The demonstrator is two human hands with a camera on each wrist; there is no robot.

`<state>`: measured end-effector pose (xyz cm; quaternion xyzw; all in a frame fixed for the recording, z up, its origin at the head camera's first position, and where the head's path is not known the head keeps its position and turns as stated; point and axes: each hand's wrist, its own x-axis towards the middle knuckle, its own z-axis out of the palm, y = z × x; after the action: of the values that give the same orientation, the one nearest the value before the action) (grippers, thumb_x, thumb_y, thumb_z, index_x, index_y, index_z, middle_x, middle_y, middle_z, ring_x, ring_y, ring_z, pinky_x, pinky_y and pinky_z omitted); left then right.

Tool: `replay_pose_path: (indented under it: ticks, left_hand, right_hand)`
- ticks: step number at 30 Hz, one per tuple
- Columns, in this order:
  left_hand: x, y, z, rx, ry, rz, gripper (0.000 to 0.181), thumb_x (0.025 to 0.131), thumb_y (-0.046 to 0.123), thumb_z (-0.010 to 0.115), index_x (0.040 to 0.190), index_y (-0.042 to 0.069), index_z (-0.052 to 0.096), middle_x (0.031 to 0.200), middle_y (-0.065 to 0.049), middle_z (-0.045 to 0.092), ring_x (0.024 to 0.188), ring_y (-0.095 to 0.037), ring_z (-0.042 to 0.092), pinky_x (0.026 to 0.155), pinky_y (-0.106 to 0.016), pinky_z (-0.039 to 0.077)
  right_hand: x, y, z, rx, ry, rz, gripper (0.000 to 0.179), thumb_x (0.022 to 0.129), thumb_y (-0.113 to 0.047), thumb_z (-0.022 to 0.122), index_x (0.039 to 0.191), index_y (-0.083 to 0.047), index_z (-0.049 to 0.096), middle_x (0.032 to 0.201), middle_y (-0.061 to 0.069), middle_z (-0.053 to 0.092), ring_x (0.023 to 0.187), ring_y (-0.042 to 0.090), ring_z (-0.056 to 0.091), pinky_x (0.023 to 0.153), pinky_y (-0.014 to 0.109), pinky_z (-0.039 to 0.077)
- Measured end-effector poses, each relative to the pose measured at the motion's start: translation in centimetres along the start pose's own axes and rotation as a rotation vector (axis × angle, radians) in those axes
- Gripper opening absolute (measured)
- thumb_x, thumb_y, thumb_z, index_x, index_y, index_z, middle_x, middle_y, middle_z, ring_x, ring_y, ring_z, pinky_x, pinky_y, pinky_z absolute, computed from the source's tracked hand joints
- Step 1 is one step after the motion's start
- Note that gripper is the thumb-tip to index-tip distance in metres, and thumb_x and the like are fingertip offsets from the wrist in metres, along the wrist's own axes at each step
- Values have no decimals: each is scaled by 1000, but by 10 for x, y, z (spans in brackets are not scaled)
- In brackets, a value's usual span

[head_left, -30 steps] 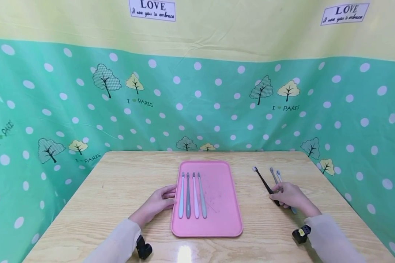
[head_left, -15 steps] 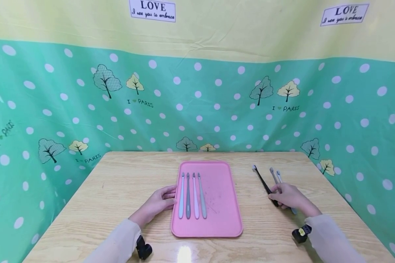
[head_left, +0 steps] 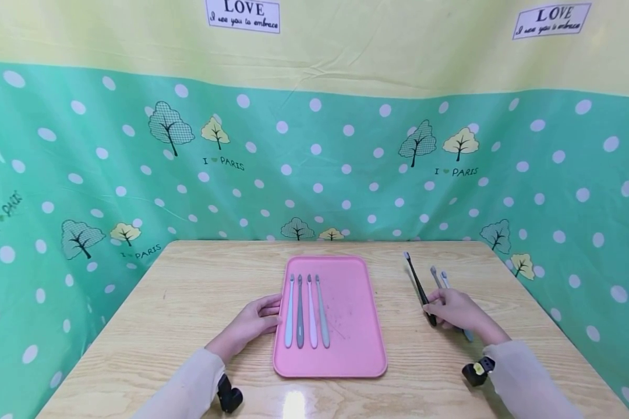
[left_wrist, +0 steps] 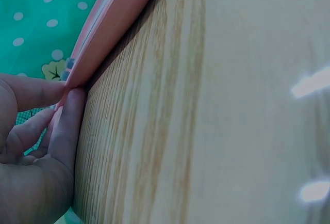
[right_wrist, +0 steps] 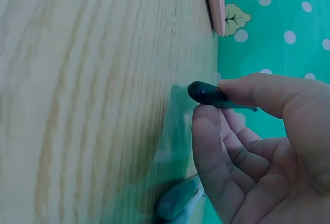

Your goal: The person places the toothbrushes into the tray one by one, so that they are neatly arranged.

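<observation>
My right hand (head_left: 453,307) pinches a black toothbrush (head_left: 417,280) near the end of its handle, between thumb and fingertips. In the right wrist view the rounded handle end (right_wrist: 207,93) pokes out from the fingers, a little off the wood. Beside and partly under that hand lie a grey toothbrush (head_left: 436,276) and a light blue toothbrush (head_left: 445,280). My left hand (head_left: 254,319) holds the left rim of a pink tray (head_left: 353,326), fingers and thumb at its edge. Several toothbrushes (head_left: 311,320) lie side by side on the tray's left half, heads at the far end.
The tray stands mid-table on a wooden table (head_left: 204,273). Behind the table hangs a green and yellow curtain (head_left: 314,145) with dots and trees. A black wrist camera (head_left: 229,394) sits at the left sleeve, another camera (head_left: 476,372) at the right.
My right hand has drawn the black toothbrush slightly left, away from the other two, and its head now points more straight ahead and higher. The left hand and the tray stay put.
</observation>
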<state>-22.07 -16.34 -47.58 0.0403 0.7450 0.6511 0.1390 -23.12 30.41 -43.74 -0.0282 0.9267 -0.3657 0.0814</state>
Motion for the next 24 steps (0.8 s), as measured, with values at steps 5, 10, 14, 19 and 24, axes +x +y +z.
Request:
replay_pose_path:
  ticks: [5, 10, 14, 19, 24]
  left_hand:
    - [-1, 1, 0, 4, -8, 3, 62, 95, 1, 66, 151, -2, 38, 142, -23, 49, 125, -35, 55, 93, -34, 59]
    - [-1, 1, 1, -2, 2, 6, 61, 95, -1, 64, 150, -3, 39, 141, -24, 50, 124, -35, 55, 92, -35, 59]
    - [0, 0, 1, -15, 8, 11, 60, 95, -3, 64, 149, -4, 40, 140, -24, 51, 124, -35, 55, 93, -36, 59]
    - [0, 0, 2, -18, 13, 12, 60, 95, -3, 64, 149, -4, 40, 140, -23, 51, 124, -35, 55, 93, -36, 59]
    - [-1, 2, 2, -14, 13, 10, 60, 95, -3, 64, 149, -4, 40, 140, -23, 51, 124, -35, 55, 93, -36, 59]
  right_hand:
    - [2, -3, 4, 33, 6, -16, 32, 95, -17, 68, 114, 8, 60, 78, 7, 61, 68, 19, 61, 57, 34, 60]
    - [2, -9, 7, 53, -14, -24, 35, 95, -17, 68, 115, 10, 59, 84, 8, 64, 71, 19, 63, 58, 35, 61]
    - [2, -13, 9, 80, -36, -30, 36, 95, -17, 68, 116, 10, 58, 87, 8, 66, 73, 20, 64, 58, 35, 61]
    - [4, -15, 14, 108, -54, -38, 37, 95, -17, 68, 116, 11, 58, 85, 8, 67, 72, 21, 65, 58, 35, 61]
    - [7, -17, 20, 163, -68, -23, 37, 95, -17, 68, 117, 11, 57, 86, 9, 66, 74, 20, 64, 63, 35, 63]
